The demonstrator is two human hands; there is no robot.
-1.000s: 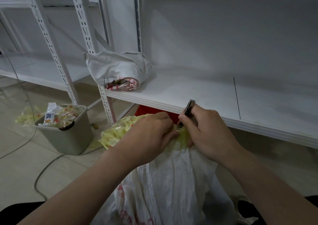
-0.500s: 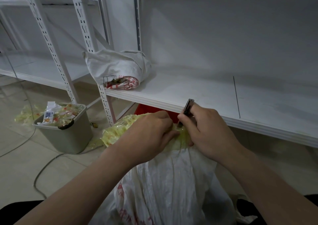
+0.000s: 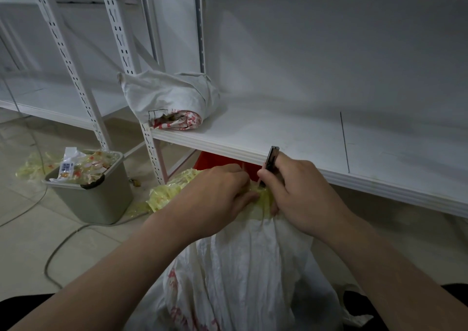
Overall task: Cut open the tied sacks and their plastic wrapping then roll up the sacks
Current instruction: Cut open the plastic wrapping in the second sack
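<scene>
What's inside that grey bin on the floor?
The grey bin is heaped with crumpled yellowish plastic wrapping and a white labelled packet; anything beneath is covered.

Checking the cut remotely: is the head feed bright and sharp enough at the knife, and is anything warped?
Head view: dim, flat, greyish light, no glare. Head view: the cutter in the right hand is sharp, but its tip is hidden in the yellow plastic beside the left hand. Head view: wide-angle distortion leans the uprights at left; the shelf edge runs slanted.
</scene>
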